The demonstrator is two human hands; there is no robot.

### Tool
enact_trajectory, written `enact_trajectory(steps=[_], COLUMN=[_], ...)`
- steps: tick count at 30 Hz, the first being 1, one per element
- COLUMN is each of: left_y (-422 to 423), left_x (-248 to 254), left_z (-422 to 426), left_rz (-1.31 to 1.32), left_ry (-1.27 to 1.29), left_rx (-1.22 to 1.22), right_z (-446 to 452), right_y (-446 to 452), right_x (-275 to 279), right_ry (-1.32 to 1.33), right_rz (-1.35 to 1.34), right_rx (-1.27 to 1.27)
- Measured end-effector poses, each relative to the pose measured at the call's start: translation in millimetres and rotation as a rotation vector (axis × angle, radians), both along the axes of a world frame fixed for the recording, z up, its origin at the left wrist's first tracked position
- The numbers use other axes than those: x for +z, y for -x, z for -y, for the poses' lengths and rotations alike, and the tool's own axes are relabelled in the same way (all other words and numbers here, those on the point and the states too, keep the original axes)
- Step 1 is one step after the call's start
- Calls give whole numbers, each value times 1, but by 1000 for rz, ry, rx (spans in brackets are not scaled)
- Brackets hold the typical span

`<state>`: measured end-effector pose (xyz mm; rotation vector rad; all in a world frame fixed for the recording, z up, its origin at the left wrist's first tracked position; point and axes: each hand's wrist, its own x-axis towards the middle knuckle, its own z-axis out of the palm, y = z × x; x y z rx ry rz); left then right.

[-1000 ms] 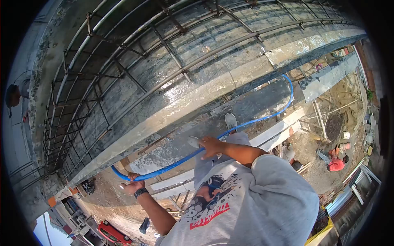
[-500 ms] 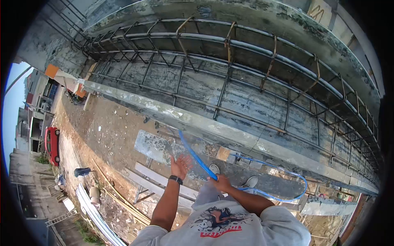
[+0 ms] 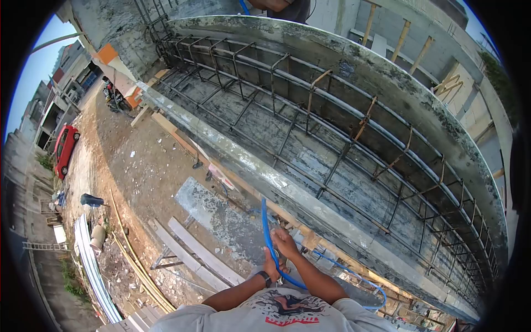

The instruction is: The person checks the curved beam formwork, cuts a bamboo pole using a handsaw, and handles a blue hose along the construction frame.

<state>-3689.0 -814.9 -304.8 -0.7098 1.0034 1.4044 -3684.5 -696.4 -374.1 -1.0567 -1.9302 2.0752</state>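
A blue hose (image 3: 265, 221) rises in front of my chest, its upper end near the edge of the formwork. Low on it, my left hand (image 3: 271, 264) is wrapped around the hose, a dark watch on that wrist. My right hand (image 3: 284, 243) is closed on the hose just above and to the right of the left. Behind my right forearm, more hose (image 3: 354, 275) loops away to the lower right. Beyond my hands lies a formwork trough with a steel rebar cage (image 3: 310, 119) inside; neither hand touches it.
The near formwork board (image 3: 243, 157) runs diagonally in front of me. Planks (image 3: 204, 252) and a grey sheet (image 3: 207, 213) lie below left. A red car (image 3: 65, 150) stands far left. Another person's arm (image 3: 274, 5) shows beyond the far wall.
My left hand, open and apart from the hose before, has come across to the right and closed on it. The view has shifted, showing more beyond the far wall.
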Motion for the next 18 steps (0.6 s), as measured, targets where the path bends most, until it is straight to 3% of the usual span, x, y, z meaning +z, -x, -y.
enact_trajectory(steps=[2,4,6,8,11,14,16,18], left_y=[20,72,140,199,246,252,245,233], left_x=[-9,-4,24,52,64,72,51,41], left_z=[-4,-7,-12,-13,-8,-19,-28,-40], left_rz=[-13,-68,-210,-333,-338,-277,-250,-216], left_ry=[145,68,47,63,52,6,4,13], left_rx=[-17,-43,8,23,-25,-177,-258,-289], right_z=[-1,-8,-3,1,-4,13,25,24], right_y=[-58,-124,-185,-235,-253,-248,-212,-166], right_x=[-27,-9,14,11,14,-8,-3,12], right_ry=[-14,194,272,92,177,-238,-239,-233], right_rz=[212,411,335,234,644,387,441,314], right_rx=[185,333,337,476,675,578,366,462])
